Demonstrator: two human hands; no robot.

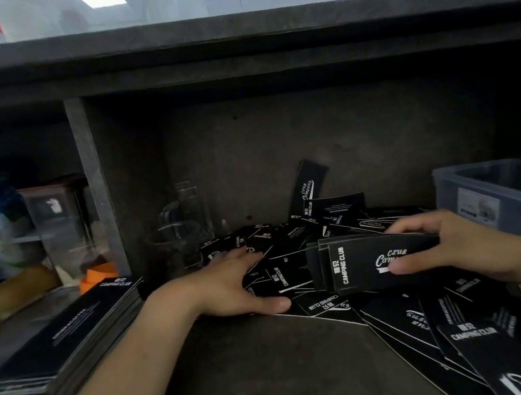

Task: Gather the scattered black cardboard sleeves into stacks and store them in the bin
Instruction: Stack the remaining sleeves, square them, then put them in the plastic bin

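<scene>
The right hand [434, 243] pinches a small stack of black sleeves [361, 264], thumb in front. The left hand [229, 286] lies open, fingers spread, on the messy pile of sleeves [294, 236] on the dark shelf [248, 373]. A big neat stack [68, 339] sits far left. The gray bin [508, 188] stands on the right.

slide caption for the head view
Right hand holds a sleeve stack while left hand rests on loose sleeves
</scene>
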